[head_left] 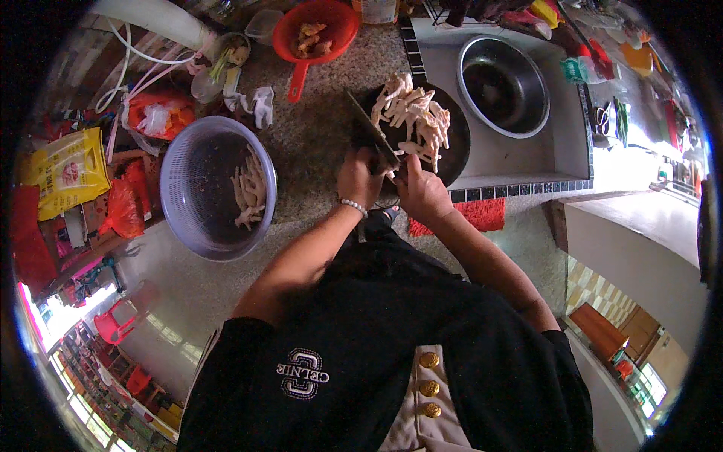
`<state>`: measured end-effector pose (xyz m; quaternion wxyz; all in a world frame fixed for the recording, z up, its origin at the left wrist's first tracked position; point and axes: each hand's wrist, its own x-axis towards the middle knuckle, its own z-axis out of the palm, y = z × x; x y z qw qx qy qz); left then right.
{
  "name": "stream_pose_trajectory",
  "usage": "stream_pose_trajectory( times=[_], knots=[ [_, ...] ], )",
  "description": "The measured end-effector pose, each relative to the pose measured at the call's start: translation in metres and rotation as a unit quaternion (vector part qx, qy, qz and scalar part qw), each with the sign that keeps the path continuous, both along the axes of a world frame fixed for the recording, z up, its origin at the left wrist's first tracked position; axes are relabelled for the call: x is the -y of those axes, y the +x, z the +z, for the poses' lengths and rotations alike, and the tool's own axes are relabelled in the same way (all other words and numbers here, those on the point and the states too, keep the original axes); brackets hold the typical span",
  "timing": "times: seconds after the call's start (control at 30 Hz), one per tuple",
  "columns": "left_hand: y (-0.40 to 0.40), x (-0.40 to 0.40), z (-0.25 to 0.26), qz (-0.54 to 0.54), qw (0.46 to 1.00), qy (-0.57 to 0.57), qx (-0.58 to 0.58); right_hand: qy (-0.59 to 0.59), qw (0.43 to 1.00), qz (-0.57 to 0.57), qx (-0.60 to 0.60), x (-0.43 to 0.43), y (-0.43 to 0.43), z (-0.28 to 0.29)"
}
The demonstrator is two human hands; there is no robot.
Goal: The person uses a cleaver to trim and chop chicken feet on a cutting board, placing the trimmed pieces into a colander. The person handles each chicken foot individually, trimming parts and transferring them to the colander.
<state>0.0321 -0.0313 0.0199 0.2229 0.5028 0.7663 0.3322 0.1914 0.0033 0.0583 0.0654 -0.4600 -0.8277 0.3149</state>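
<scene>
My right hand (423, 189) grips a knife with a broad dark blade, probably a cleaver (370, 127), seen nearly edge-on. Close against the blade's near end is my left hand (360, 178), with a beaded bracelet at the wrist. It appears to pinch a pale chicken foot (390, 174); the blade and shadow hide most of its fingers. Just beyond both hands, a heap of chicken feet (415, 113) lies on a round dark board or pan (458, 148). More chicken feet (248, 189) rest along the right side of a lavender plastic basket (172, 186) on my left.
A red strainer (344, 28) with ginger-like pieces sits at the back of the speckled counter (308, 164). Right of the board, a sink (508, 161) holds a steel basin (545, 107). Crumpled white tissue (263, 107) and a yellow bag (70, 172) are on the left.
</scene>
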Motion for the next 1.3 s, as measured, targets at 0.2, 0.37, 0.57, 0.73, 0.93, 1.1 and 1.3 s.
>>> stream_pose_trajectory(
  times=[0.2, 0.37, 0.57, 0.73, 0.93, 1.1, 1.3],
  knots=[
    [-0.010, 0.012, -0.014, -0.051, 0.998, -0.024, 0.018, -0.037, 0.999, -0.011, -0.007, 0.014, 0.009, 0.017],
    [-0.006, 0.017, -0.016, -0.012, 1.000, -0.024, -0.007, -0.065, 0.997, -0.013, 0.040, 0.052, 0.056, 0.022],
    [-0.001, 0.014, 0.000, 0.012, 0.998, -0.047, 0.032, -0.123, 0.990, -0.050, 0.051, 0.070, 0.083, 0.021],
    [0.000, 0.014, 0.002, 0.018, 0.997, -0.067, 0.041, -0.103, 0.993, -0.054, -0.029, 0.062, 0.065, 0.045],
    [-0.001, 0.014, -0.010, 0.024, 0.994, -0.063, 0.090, -0.041, 0.997, -0.046, -0.035, 0.047, 0.032, 0.039],
    [0.003, 0.011, -0.003, 0.015, 0.998, -0.060, 0.031, -0.023, 0.999, -0.034, 0.006, 0.042, 0.033, 0.033],
    [0.002, 0.016, -0.016, 0.039, 0.986, -0.042, 0.154, 0.049, 0.987, -0.044, -0.148, 0.035, 0.011, 0.092]
  ],
)
